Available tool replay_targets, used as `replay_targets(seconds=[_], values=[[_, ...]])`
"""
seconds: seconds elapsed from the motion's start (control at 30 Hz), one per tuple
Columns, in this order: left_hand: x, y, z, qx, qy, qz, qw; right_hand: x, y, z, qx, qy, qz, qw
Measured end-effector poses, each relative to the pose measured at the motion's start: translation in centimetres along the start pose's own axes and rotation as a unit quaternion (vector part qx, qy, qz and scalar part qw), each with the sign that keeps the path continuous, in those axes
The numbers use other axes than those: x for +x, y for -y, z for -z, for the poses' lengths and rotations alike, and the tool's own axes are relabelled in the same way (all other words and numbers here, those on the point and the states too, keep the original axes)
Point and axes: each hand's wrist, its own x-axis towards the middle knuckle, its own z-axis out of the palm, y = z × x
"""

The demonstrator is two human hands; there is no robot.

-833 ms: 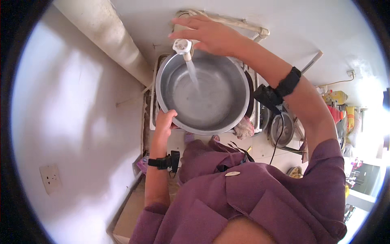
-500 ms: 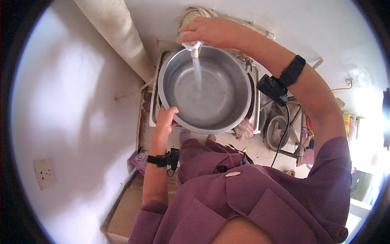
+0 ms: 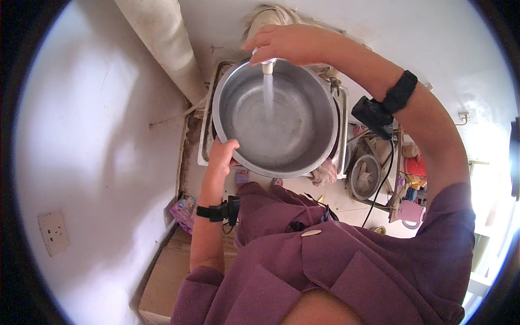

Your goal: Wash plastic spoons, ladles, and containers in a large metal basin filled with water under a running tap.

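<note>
A large round grey metal basin [image 3: 315,135] rests over a pale sink [image 3: 205,143]. My left hand [image 3: 220,155] grips its near-left rim, the thumb over the edge and the other fingers mostly hidden beneath. Beyond the far rim, my right hand [image 3: 288,44] is curled over the top of a tap [image 3: 267,69], covering most of it. A stream of water [image 3: 268,93] falls from the spout into the basin, where shallow water seems to cover the bottom.
A thick pale pipe [image 3: 162,46] slants down the left corner. Cloth [image 3: 325,172] hangs by the sink's near-right edge. A grey bucket [image 3: 365,177], a pink mug [image 3: 410,212] and a second tap [image 3: 335,86] are to the right. A cardboard box [image 3: 168,279] sits lower left.
The view has shifted slightly, bringing the pink mug and bucket more into sight. My hands keep their places on the basin and tap, and water still runs.
</note>
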Motion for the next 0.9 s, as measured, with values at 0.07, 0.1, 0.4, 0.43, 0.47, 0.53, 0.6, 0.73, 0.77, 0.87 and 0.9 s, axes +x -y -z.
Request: replay_targets(seconds=[0.07, 0.1, 0.4, 0.43, 0.47, 0.53, 0.6, 0.73, 0.77, 0.87, 0.9], values=[[0.0, 0.0, 0.0, -0.004, -0.001, 0.003, 1.0, 0.0, 0.0, -0.1, 0.009, 0.001, -0.002, 1.0], [0.0, 0.0, 0.0, -0.008, -0.002, 0.006, 1.0, 0.1, -0.1, -0.2, 0.02, -0.009, -0.001, 1.0], [0.1, 0.1, 0.0, -0.006, 0.003, 0.007, 1.0, 0.8, 0.6, 0.5, 0.006, 0.003, -0.016, 1.0], [0.1, 0.1, 0.1, -0.006, 0.003, 0.007, 1.0, 0.8, 0.6, 0.6, 0.003, 0.008, -0.012, 1.0], [-0.2, -0.1, -0.1, -0.005, -0.001, 0.006, 1.0, 0.8, 0.5, 0.6, 0.003, 0.009, -0.013, 1.0], [-0.3, -0.4, -0.2, -0.004, -0.004, 0.006, 1.0, 0.8, 0.3, 0.5, -0.01, 0.011, -0.011, 1.0], [-0.4, -0.4, -0.2, 0.001, -0.004, 0.005, 1.0, 0.8, 0.3, 0.5, -0.008, 0.013, -0.015, 1.0], [-0.8, -0.8, -0.3, 0.005, 0.009, 0.002, 1.0, 0.8, 0.6, 0.3, -0.017, -0.004, -0.015, 1.0], [-0.7, -0.7, -0.2, 0.006, 0.006, 0.004, 1.0, 1.0, 0.7, 0.4, -0.016, -0.004, -0.015, 1.0], [-0.8, -0.8, -0.2, 0.005, 0.004, 0.003, 1.0, 1.4, 0.7, 0.4, -0.021, 0.073, -0.057, 0.996], [-0.8, -0.8, -0.3, 0.003, 0.005, 0.0, 1.0, 1.2, 0.2, 0.1, -0.017, 0.053, -0.042, 0.998]])
